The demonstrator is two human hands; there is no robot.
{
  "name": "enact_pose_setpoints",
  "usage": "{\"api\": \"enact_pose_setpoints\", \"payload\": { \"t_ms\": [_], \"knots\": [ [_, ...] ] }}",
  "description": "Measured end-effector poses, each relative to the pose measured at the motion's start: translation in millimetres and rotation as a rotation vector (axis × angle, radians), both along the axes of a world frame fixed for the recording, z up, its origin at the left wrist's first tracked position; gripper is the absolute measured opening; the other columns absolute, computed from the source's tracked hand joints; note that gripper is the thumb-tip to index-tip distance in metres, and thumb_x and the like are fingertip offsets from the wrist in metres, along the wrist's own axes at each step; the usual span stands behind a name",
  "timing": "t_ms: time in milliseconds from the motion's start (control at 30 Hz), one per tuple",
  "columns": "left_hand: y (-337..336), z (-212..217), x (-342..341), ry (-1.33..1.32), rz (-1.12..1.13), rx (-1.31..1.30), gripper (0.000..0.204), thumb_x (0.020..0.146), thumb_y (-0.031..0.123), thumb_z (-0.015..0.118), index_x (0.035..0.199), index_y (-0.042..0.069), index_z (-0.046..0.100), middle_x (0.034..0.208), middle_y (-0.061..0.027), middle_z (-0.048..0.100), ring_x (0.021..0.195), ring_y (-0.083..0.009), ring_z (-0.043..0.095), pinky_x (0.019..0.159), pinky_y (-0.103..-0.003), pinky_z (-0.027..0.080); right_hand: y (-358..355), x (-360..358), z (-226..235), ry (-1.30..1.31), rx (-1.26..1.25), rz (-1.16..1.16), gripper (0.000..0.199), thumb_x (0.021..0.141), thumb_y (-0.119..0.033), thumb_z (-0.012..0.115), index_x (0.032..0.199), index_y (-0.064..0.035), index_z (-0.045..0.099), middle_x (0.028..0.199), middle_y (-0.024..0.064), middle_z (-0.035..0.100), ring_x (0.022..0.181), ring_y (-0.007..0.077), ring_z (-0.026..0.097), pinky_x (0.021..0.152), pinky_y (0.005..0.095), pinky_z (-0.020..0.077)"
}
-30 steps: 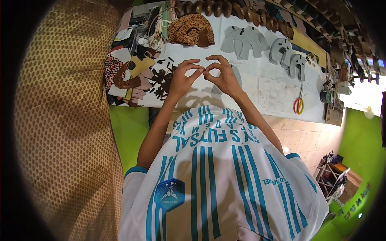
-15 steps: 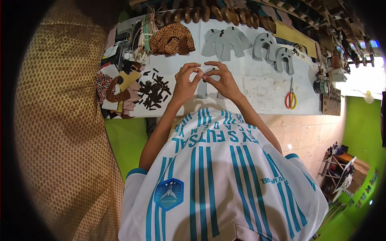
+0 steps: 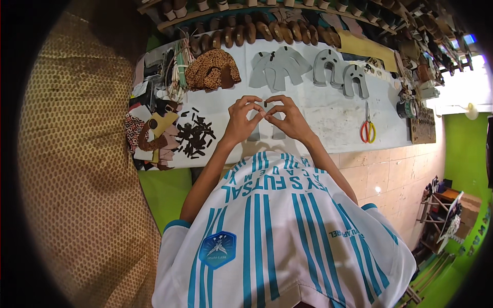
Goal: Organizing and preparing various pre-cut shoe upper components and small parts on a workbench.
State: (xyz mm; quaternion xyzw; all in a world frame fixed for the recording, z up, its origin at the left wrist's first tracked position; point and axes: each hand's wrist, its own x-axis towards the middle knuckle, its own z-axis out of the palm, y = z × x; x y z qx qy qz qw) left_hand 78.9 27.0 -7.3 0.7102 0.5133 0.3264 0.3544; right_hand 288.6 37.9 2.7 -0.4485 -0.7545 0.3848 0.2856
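My left hand (image 3: 243,122) and my right hand (image 3: 289,119) meet over the front of the table, thumbs nearly touching and index fingers curved inward. A small black strip (image 3: 265,104) shows between the fingertips, both hands closed in a pinch around it. Under them is a grey U-shaped shoe-upper piece (image 3: 278,134); its two legs show below the hands, while its top is mostly hidden by the fingers. To the left lies a loose heap of small black strips (image 3: 194,136). Beyond my hands are grey shoe-upper pieces (image 3: 280,66) with black tabs on top.
More grey U-shaped pieces (image 3: 354,82) lie at the right, above red-and-yellow scissors (image 3: 367,131). Leopard-print pieces (image 3: 212,70) and material scraps (image 3: 151,136) occupy the left. Brown shoe lasts (image 3: 251,34) line the back. A patterned curtain (image 3: 87,169) hangs left of the white-covered table (image 3: 328,141).
The table sits lower in the picture as the view has shifted. Both hands stay together; the index fingers are slightly farther apart, with the black strip showing between them.
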Motion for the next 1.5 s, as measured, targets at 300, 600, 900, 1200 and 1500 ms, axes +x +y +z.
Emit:
{"api": "enact_pose_setpoints", "payload": {
  "t_ms": [300,600,900,1200,1500],
  "knots": [
    [6,-14,10,0.197,-0.112,0.051,0.012,0.092,0.022,0.072,0.093,0.010,0.072,0.130,-0.0032,0.061,0.127,-0.0258,0.052,0.110,-0.045,0.034,8,18,-7,-0.108,0.128,0.036,0.010,0.085,-0.016,0.077,0.091,-0.0086,0.076,0.138,0.0067,0.057,0.132,0.0301,0.049,0.111,0.0434,0.0388],
    [15,-59,26,0.076,0.055,-0.095,0.012,0.092,0.021,0.072,0.094,0.010,0.073,0.132,-0.0037,0.061,0.127,-0.0271,0.053,0.108,-0.046,0.036,18,17,-17,-0.301,0.403,0.049,0.009,0.083,-0.014,0.078,0.089,-0.0084,0.075,0.134,0.0077,0.059,0.132,0.0294,0.049,0.114,0.0461,0.0351],
    [33,-99,27,0.159,-0.039,-0.060,0.014,0.092,0.024,0.073,0.096,0.011,0.074,0.133,-0.0037,0.060,0.126,-0.0267,0.054,0.107,-0.046,0.036,20,18,-70,-0.310,0.252,-0.062,0.009,0.083,-0.013,0.077,0.091,-0.0085,0.076,0.133,0.0087,0.061,0.131,0.0300,0.050,0.112,0.0449,0.0367],
    [53,-143,25,0.334,-0.114,-0.009,0.013,0.090,0.020,0.073,0.100,0.013,0.075,0.133,-0.0031,0.059,0.127,-0.0249,0.051,0.109,-0.047,0.030,31,25,-159,-0.303,-0.103,-0.222,0.011,0.079,-0.015,0.077,0.086,-0.0075,0.078,0.130,0.0130,0.062,0.125,0.0331,0.053,0.106,0.0463,0.0416],
    [74,-173,21,0.477,-0.268,0.115,0.020,0.083,0.020,0.076,0.103,0.017,0.075,0.135,-0.0038,0.057,0.130,-0.0257,0.048,0.110,-0.048,0.031,34,3,-192,-0.447,0.069,-0.304,0.012,0.079,-0.015,0.076,0.086,-0.0064,0.077,0.130,0.0130,0.062,0.124,0.0336,0.053,0.104,0.0449,0.0431]
  ]
}}
